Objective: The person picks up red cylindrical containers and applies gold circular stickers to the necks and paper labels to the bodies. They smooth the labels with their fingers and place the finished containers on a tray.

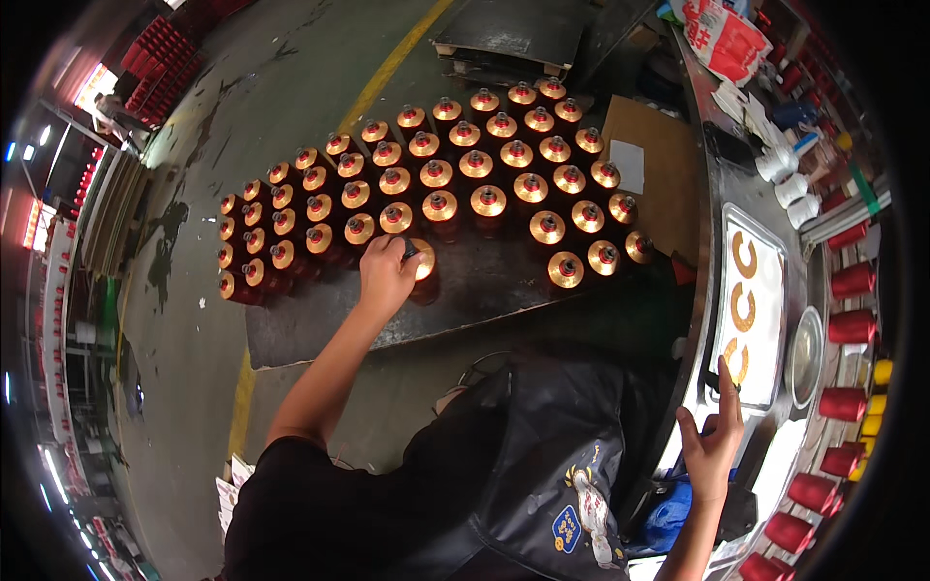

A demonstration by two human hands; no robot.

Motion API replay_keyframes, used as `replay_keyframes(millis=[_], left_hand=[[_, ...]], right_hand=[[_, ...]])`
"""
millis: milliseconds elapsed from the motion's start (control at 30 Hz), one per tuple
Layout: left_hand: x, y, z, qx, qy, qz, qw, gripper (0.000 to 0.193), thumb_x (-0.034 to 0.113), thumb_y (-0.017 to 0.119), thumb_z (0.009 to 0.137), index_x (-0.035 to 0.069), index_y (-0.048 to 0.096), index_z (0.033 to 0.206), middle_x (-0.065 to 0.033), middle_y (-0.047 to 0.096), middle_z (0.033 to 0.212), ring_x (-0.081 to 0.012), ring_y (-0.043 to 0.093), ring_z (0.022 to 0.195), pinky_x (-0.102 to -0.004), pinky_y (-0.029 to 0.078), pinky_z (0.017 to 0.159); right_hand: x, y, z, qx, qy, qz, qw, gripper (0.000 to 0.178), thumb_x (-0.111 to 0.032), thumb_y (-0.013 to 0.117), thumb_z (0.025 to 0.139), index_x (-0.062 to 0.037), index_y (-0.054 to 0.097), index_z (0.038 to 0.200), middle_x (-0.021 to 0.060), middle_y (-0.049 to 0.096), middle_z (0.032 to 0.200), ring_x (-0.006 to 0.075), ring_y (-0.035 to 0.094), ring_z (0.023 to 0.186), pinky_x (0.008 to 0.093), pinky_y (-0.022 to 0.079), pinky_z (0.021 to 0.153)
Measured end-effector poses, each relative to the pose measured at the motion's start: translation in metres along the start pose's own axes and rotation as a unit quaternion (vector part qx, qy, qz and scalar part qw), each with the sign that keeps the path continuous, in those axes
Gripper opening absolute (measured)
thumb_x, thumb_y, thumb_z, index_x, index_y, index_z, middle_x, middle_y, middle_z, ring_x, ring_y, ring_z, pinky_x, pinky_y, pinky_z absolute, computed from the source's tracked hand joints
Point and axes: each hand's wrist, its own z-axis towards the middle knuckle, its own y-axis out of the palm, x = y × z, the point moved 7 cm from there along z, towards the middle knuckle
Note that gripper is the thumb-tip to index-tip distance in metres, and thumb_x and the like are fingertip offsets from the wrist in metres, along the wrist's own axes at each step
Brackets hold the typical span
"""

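Note:
My left hand (385,278) closes round the dark stem on top of a red, gold-topped cylinder (423,261) at the near edge of a group. Many similar gold-topped cylinders (439,205) stand upright in rows beyond it on a dark, low table (320,334). On the right, my right hand (712,447) has its thumb and index finger apart. Its index fingertip is at the nearest of three gold C-shaped pieces (737,360) lying on a white sheet in a tray (774,339). A small dark thing by the fingers is unclear.
A metal bench (710,281) runs along my right, with a round metal dish (806,356) beside the tray. Red cone-shaped pieces (852,326) line a rack beyond. Brown cardboard (668,145) lies behind the cylinders; a dark pallet (509,34) stands farther off.

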Motion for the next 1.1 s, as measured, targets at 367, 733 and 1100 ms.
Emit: replay_keyframes(millis=[367, 733, 1100], left_hand=[[-0.008, 0.123, 0.027, -0.051, 0.09, -0.055, 0.993, 0.025, 0.011, 0.08, 0.075, 0.0, 0.058, 0.079, -0.0174, 0.062, 0.086, -0.0391, 0.061, 0.089, -0.0491, 0.051, 0.075], [0.038, 0.208, 0.047, -0.068, 0.166, -0.094, 0.979, 0.024, 0.015, 0.077, 0.079, 0.0, 0.058, 0.082, -0.0195, 0.061, 0.089, -0.0417, 0.06, 0.092, -0.0509, 0.05, 0.078], [0.012, 0.226, 0.051, -0.196, 0.137, -0.155, 0.959, 0.037, 0.017, 0.072, 0.086, 0.002, 0.068, 0.12, -0.0238, 0.067, 0.107, -0.0433, 0.063, 0.102, -0.0474, 0.052, 0.09]], right_hand=[[0.014, -0.012, -0.028, 0.056, 0.093, -0.055, 0.993, 0.075, 0.003, 0.07, 0.077, -0.0074, 0.051, 0.149, 0.0172, 0.066, 0.13, 0.0194, 0.065, 0.089, 0.0241, 0.042, 0.056], [0.029, -0.023, -0.065, 0.104, 0.163, -0.041, 0.98, 0.075, -0.004, 0.074, 0.077, -0.0097, 0.053, 0.148, 0.0124, 0.069, 0.122, 0.0061, 0.037, 0.054, 0.0212, 0.035, 0.049], [0.03, -0.032, -0.077, 0.084, 0.173, 0.013, 0.981, 0.062, -0.022, 0.079, 0.086, -0.0042, 0.056, 0.14, 0.0203, 0.068, 0.114, 0.0262, 0.066, 0.069, 0.0367, 0.055, 0.068]])
